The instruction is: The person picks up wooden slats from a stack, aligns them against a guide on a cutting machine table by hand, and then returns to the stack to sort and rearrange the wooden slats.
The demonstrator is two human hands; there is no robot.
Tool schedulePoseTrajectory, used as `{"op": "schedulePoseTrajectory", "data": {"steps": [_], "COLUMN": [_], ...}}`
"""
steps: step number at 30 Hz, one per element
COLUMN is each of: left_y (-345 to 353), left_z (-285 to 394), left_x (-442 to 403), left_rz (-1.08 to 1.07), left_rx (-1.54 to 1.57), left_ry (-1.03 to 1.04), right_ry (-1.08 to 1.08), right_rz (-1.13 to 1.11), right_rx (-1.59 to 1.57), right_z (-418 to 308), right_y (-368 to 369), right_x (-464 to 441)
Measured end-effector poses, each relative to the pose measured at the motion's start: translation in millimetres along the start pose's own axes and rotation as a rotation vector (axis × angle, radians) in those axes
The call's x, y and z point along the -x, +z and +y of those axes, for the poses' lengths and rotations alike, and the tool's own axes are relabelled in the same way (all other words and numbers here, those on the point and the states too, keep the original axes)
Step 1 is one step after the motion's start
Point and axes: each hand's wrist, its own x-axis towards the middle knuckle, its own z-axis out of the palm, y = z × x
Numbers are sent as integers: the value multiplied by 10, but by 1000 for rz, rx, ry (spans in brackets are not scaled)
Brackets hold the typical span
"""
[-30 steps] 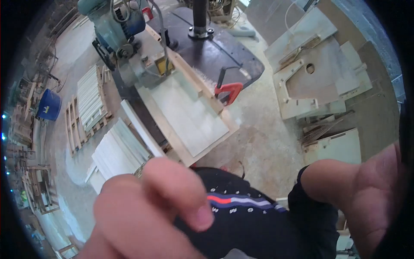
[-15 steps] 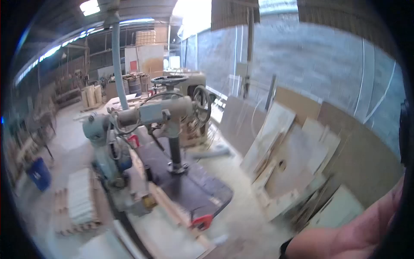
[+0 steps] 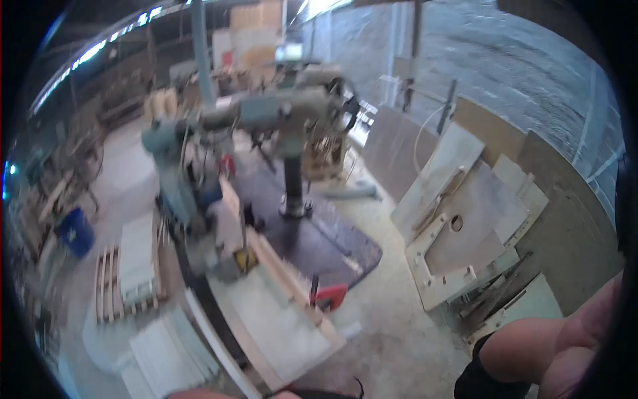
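At the lower right my right arm (image 3: 525, 346) comes in bent, with a black covering (image 3: 488, 372) at its lower end. The fingers of my right hand do not show clearly, and whatever it may hold is hidden. A sliver of skin (image 3: 193, 394) shows at the bottom edge; I cannot tell what part it is, and my left hand is not in view. Ahead stands a radial arm saw (image 3: 242, 116) on a column above a dark table (image 3: 332, 233). A wooden fence strip (image 3: 276, 263) runs along its front, with a red clamp (image 3: 330, 296) near the end.
White boards (image 3: 176, 352) lie stacked at the lower left, near a pallet with panels (image 3: 139, 266). A blue bin (image 3: 76, 233) stands farther left. Sheets of board (image 3: 465, 206) lean along the right wall. A post (image 3: 201, 53) rises behind the saw.
My view has tilted down and turned left, so the saw and boards sit higher and farther right. More of the black covering and the stacked boards shows.
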Motion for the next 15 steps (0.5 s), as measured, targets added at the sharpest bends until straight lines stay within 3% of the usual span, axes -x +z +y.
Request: {"op": "schedulePoseTrajectory", "data": {"steps": [4, 5, 8, 15], "left_y": [155, 205, 290, 272], "left_z": [46, -79, 158, 288], "left_x": [75, 33, 39, -32], "left_rz": [221, 292, 350, 296], "left_rx": [-105, -176, -213, -282], "left_ry": [35, 216, 21, 15], "right_ry": [98, 122, 159, 118], "right_rz": [-89, -91, -75, -161], "right_rx": [-198, -220, -190, -137], "right_z": [-123, -150, -235, -190], "right_y": [149, 112, 45, -137], "right_x": [166, 185, 254, 222]}}
